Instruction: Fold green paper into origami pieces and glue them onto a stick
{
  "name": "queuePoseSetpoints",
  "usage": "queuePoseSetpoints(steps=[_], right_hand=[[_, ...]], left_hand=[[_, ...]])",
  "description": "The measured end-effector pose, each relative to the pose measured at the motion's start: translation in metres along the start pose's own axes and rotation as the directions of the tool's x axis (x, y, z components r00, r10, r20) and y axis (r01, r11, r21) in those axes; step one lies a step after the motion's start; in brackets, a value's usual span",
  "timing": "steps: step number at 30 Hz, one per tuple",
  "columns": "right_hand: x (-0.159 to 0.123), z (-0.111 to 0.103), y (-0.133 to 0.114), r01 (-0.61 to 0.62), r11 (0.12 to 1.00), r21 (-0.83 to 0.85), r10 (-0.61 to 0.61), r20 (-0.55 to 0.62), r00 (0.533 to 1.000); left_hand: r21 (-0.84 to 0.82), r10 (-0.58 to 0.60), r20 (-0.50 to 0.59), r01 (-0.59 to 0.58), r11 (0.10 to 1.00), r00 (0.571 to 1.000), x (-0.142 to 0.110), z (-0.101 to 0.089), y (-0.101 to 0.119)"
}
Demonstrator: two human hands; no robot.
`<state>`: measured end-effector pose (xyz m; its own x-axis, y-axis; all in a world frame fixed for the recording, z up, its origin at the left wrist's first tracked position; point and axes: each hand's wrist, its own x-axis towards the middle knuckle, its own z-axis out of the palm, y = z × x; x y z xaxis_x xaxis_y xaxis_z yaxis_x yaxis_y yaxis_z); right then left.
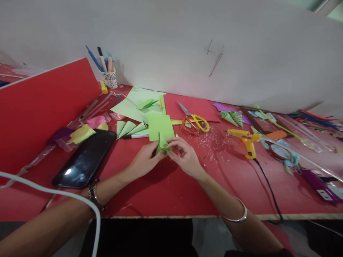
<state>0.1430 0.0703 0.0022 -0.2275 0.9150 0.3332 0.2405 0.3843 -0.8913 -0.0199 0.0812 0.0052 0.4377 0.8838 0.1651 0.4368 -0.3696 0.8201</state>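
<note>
A small folded piece of green paper [162, 142] is pinched between my two hands above the red table. My left hand [147, 157] grips its left side, fingers closed on it. From the right, my right hand [184, 155] holds its other edge between thumb and fingers. Just behind lies a flat green sheet [160, 125], partly hidden by the folded piece. Left of that sheet are several pale green paper cones [128, 128] and a marker [136, 136]. Scissors [194, 121] with red and yellow handles rest behind my right hand.
A yellow glue gun [245, 141] with a black cord stands to the right. At left lie a black phone [88, 157] and a red board [48, 114]. A pen cup [109, 78] stands against the wall. A white cable [66, 194] crosses over my left forearm.
</note>
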Motion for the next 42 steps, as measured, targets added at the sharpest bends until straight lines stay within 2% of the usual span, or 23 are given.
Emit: queuePoseSetpoints(steps=[3, 6, 11, 19, 25, 30, 34, 38, 40, 42], right_hand=[[0.0006, 0.0008, 0.0015, -0.020, 0.999, 0.040, 0.021, -0.027, 0.999], [0.0011, 0.0004, -0.0012, -0.010, 0.999, -0.040, 0.008, -0.049, 0.999], [0.0001, -0.0012, -0.0055, 0.051, 0.991, -0.121, -0.055, -0.027, 0.998], [0.0001, -0.0008, -0.0052, 0.080, 0.983, -0.165, -0.092, -0.064, 0.994], [0.0000, -0.0013, -0.0066, 0.104, 0.972, -0.211, -0.120, -0.063, 0.991], [-0.0025, 0.0015, -0.0019, 0.025, 0.993, -0.119, -0.033, -0.061, 0.998], [-0.0023, 0.0030, 0.0014, -0.024, 1.000, -0.020, 0.022, -0.085, 0.996], [-0.0010, 0.0011, -0.0020, 0.001, 0.983, -0.184, 0.000, 0.007, 1.000], [-0.0008, 0.0002, -0.0033, 0.007, 0.967, -0.255, -0.006, 0.005, 1.000], [-0.0008, -0.0001, -0.0032, -0.004, 0.968, -0.251, -0.001, -0.017, 1.000]], left_hand=[[0.065, 0.053, -0.076, -0.048, 0.997, 0.996, 0.0010, -0.0010, 0.0006], [0.075, 0.089, -0.093, -0.082, 0.994, 0.992, 0.0013, -0.0015, 0.0001], [0.084, 0.011, -0.042, -0.008, 0.996, 0.999, 0.0001, -0.0007, -0.0017], [0.070, 0.004, -0.043, -0.001, 0.998, 0.999, -0.0004, 0.0004, -0.0014], [0.004, 0.028, 0.010, -0.028, 1.000, 1.000, -0.0003, -0.0008, -0.0005], [-0.044, 0.063, 0.021, -0.062, 0.997, 0.998, 0.0003, -0.0009, 0.0005], [-0.009, 0.019, 0.016, -0.019, 1.000, 1.000, 0.0005, -0.0016, -0.0008], [0.004, 0.040, -0.004, -0.040, 0.999, 0.999, 0.0004, -0.0030, -0.0021], [0.011, 0.060, -0.030, -0.060, 0.998, 0.998, 0.0001, -0.0031, -0.0027], [0.034, 0.076, -0.074, -0.073, 0.997, 0.994, 0.0001, -0.0029, -0.0034]])
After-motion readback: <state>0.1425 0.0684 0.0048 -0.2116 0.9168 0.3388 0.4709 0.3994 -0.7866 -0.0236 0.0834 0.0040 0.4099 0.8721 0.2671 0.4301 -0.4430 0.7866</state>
